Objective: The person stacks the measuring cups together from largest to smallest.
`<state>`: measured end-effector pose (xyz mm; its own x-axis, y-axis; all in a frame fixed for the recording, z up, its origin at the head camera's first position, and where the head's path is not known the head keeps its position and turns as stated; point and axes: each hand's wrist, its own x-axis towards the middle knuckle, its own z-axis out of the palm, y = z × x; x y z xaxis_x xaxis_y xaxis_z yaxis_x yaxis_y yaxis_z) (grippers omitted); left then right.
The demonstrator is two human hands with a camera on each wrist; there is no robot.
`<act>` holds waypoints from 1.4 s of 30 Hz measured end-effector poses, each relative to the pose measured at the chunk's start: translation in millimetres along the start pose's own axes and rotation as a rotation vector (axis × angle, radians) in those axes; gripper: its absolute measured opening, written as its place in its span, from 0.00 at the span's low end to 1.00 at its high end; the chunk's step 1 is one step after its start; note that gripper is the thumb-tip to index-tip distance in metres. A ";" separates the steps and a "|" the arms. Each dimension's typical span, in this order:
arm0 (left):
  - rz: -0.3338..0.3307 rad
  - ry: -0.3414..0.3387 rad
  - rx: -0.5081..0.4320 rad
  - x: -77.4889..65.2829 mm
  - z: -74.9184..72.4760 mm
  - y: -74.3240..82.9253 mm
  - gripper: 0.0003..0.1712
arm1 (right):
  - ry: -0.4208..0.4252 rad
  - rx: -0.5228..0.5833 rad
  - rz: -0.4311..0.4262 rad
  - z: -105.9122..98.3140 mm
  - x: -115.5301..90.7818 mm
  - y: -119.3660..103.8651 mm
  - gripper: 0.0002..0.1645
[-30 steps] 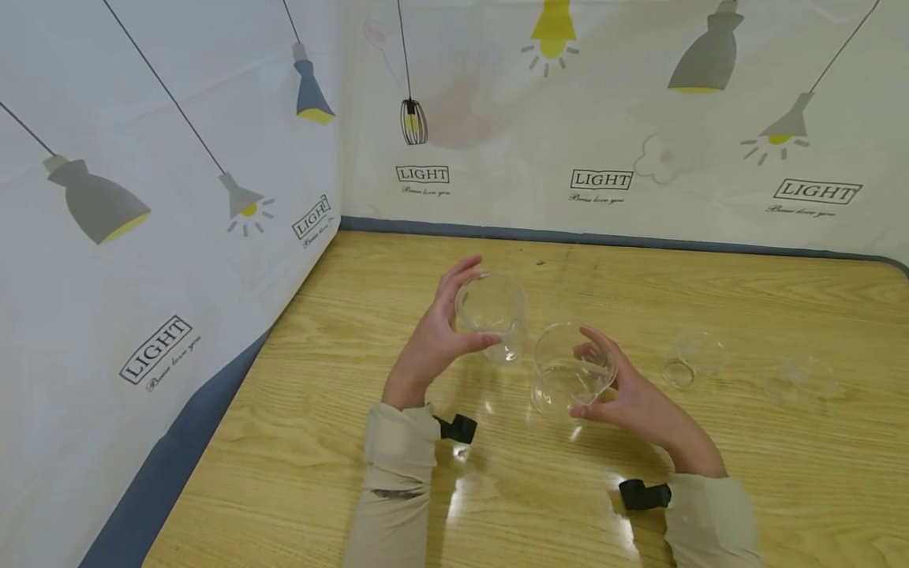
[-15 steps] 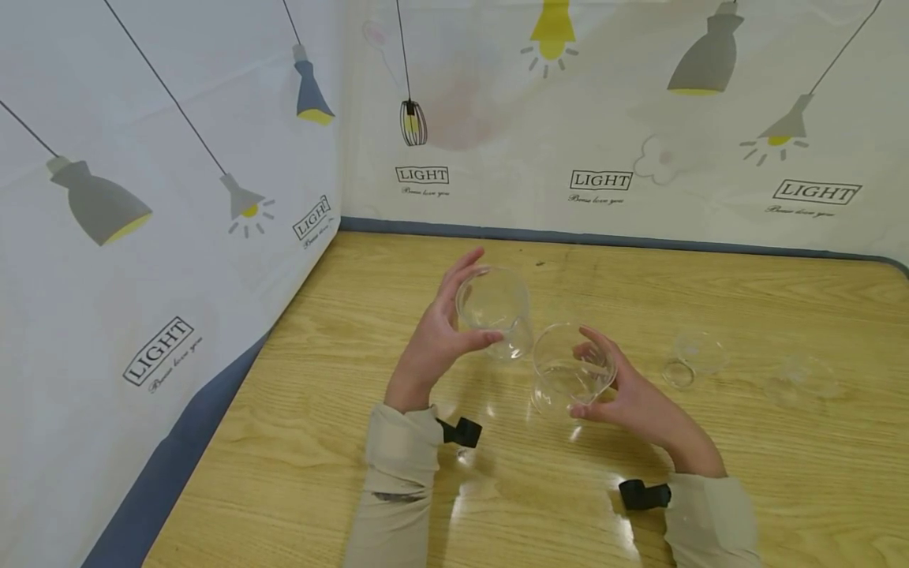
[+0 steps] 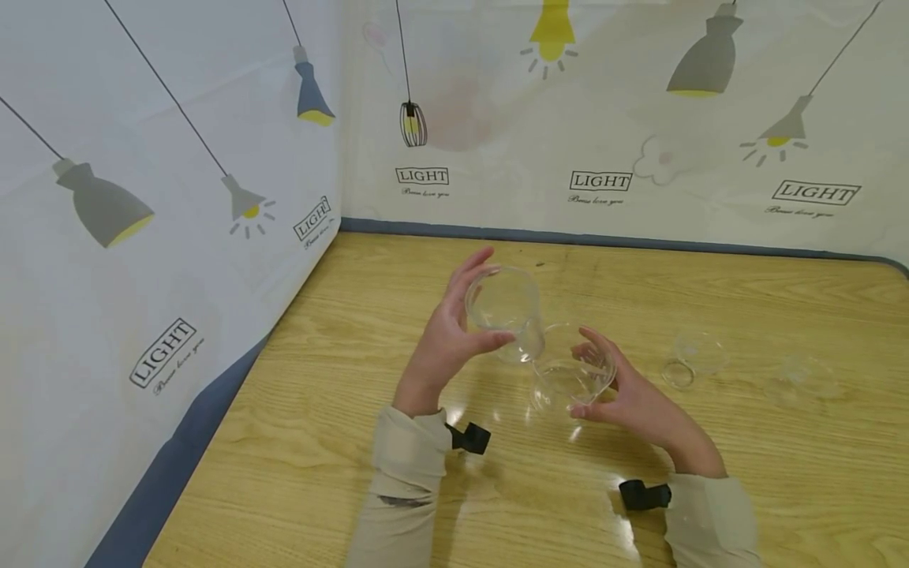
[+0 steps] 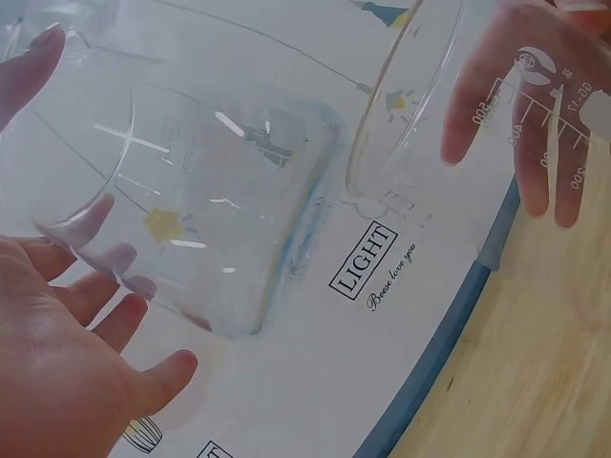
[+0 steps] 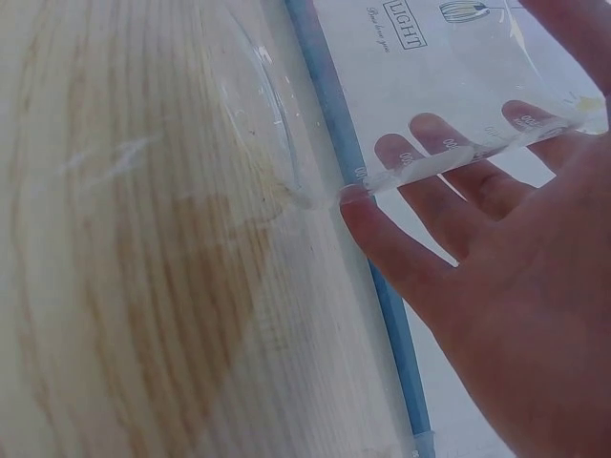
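Observation:
In the head view, my left hand (image 3: 447,339) grips a clear glass beaker (image 3: 504,296) from its left side, thumb in front and fingers behind. This beaker is tilted, its lower end overlapping the rim of a second beaker. That second clear beaker (image 3: 561,386) is held low over the table by my right hand (image 3: 632,394), the thumb at its near side and fingers round the far side. In the left wrist view, the rounded closed end of the left beaker (image 4: 220,219) faces the rim of the right beaker (image 4: 420,181), which bears white printed measuring marks.
Two small clear glass vessels, one nearer (image 3: 699,353) and one farther right (image 3: 806,377), are on the wooden table (image 3: 298,442) right of my right hand. Lamp-printed sheets (image 3: 497,189) border the table at the back and left.
My left hand has shifted slightly right with its beaker, whose lower end now overlaps the rim of the right beaker. My right hand and its beaker have stayed in place.

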<state>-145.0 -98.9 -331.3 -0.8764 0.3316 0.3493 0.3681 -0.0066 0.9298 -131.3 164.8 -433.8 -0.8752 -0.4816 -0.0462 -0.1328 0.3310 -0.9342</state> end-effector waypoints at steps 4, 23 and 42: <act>0.005 -0.005 -0.007 0.5 2.1 1.4 0.46 | -0.001 0.006 -0.001 -0.1 0.2 0.9 0.59; 0.014 -0.022 0.155 2.4 17.8 6.7 0.40 | -0.006 0.014 0.010 -0.2 -0.2 -0.9 0.58; 0.042 -0.064 0.164 3.5 28.7 7.6 0.40 | -0.009 0.029 0.038 0.9 0.4 3.9 0.58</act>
<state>-136.3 -70.7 -326.4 -0.8392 0.3941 0.3746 0.4545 0.1303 0.8812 -131.7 165.2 -437.7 -0.8753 -0.4761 -0.0845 -0.0862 0.3255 -0.9416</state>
